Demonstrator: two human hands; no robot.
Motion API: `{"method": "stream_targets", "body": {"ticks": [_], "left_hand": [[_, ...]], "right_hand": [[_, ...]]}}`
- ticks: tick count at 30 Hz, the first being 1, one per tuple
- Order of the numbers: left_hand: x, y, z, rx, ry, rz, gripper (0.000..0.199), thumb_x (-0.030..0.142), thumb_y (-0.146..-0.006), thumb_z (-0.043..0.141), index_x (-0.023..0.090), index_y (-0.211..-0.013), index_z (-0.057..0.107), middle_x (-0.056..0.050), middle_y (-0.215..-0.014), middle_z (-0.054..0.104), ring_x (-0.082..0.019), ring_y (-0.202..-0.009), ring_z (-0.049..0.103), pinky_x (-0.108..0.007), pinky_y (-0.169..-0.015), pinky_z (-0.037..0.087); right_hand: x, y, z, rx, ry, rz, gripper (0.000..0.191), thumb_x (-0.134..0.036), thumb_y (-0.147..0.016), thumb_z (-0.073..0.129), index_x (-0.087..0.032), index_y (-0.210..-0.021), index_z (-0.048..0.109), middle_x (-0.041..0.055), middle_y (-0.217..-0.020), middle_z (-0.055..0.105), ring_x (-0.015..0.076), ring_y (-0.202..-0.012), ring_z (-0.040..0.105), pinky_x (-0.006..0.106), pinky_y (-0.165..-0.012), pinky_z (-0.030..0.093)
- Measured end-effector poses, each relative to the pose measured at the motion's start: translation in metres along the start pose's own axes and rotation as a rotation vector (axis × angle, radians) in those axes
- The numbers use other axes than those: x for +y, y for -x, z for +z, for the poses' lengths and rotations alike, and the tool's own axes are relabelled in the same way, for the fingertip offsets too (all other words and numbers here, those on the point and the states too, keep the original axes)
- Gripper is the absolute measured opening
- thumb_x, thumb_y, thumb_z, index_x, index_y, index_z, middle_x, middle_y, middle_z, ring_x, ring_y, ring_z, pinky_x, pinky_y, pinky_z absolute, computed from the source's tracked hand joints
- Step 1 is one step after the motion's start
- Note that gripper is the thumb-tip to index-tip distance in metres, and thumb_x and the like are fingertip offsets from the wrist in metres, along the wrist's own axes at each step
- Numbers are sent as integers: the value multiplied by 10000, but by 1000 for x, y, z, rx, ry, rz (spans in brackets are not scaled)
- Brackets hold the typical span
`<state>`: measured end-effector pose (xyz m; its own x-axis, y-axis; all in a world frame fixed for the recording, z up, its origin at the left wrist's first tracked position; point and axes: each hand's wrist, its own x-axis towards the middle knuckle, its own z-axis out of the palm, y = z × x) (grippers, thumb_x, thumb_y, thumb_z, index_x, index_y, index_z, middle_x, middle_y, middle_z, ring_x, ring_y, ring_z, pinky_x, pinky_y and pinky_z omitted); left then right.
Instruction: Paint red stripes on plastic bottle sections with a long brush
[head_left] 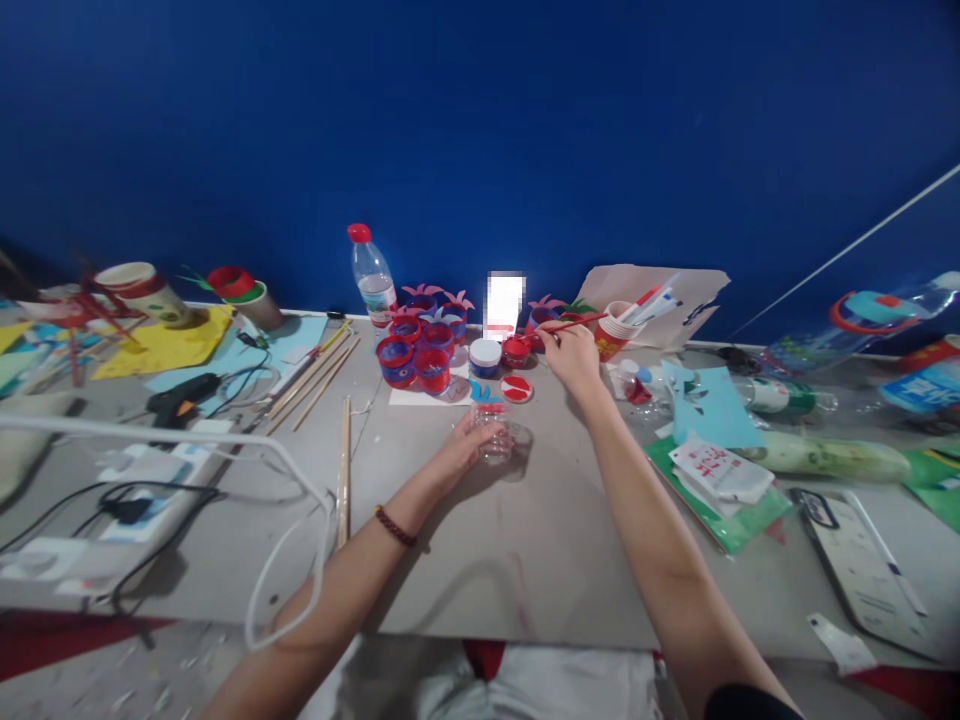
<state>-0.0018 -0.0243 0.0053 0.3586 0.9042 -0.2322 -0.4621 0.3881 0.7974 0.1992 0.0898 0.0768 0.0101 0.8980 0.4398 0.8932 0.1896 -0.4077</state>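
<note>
In the head view, our left hand [466, 447] is clamped around a small clear plastic cup [493, 432], ribbed and see-through, with red at its rim. Our right hand [571, 355] pinches a thin red brush [574, 326], its lower end at a small round pot of red paint [515, 350]. The hands are apart, the right one farther from us.

Just left of the pot we see a squat round jar [485, 357] with a smooth white lid. Nearer us lies a flat disc [516, 388] coated in patchy red. Beside these, short painted rings [414, 357] in blue and red stand bunched on white paper, some topped with pointed pink shapes. A glossy clear bottle [373, 285] with a red cap rises behind them, and a paper cup [615, 330] holds pens to the right.

The bench [517, 560] is matte grey, open between our forearms up to its straight near edge. Thin wooden sticks [315, 380] bound the left side; a green packet [720, 500] and a phone [862, 570] crowd the right.
</note>
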Motion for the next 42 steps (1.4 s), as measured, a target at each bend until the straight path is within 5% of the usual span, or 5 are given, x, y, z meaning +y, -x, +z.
{"method": "stream_targets", "body": {"ticks": [11,29,42], "left_hand": [[2,0,1,-8,12,-26,374,305,-730,832,178,-987,592,-71,-869,718,-206,-790,700,-381,-805,534],[0,-1,0,8,-9,-17,371,330,-723,833,192,-978,603,-64,-887,704,-198,-788,692,-373,-802,539],[5,3,1,-32,-6,-8,377,348,-728,835,174,-969,604,-81,-886,714,-224,-817,691,-412,-835,508]], "right_hand": [[-12,0,-20,-107,63,90,289,-267,-929,508,-171,-977,776,120,-1067,757,299,-1052,673,388,-924,495],[-2,1,-5,-31,53,44,324,-281,-946,470,-191,-954,781,101,-1059,764,277,-1035,668,383,-929,490],[-11,-1,-24,-54,-4,159,276,-292,-898,525,-161,-938,765,135,-939,765,315,-942,701,413,-843,527]]}}
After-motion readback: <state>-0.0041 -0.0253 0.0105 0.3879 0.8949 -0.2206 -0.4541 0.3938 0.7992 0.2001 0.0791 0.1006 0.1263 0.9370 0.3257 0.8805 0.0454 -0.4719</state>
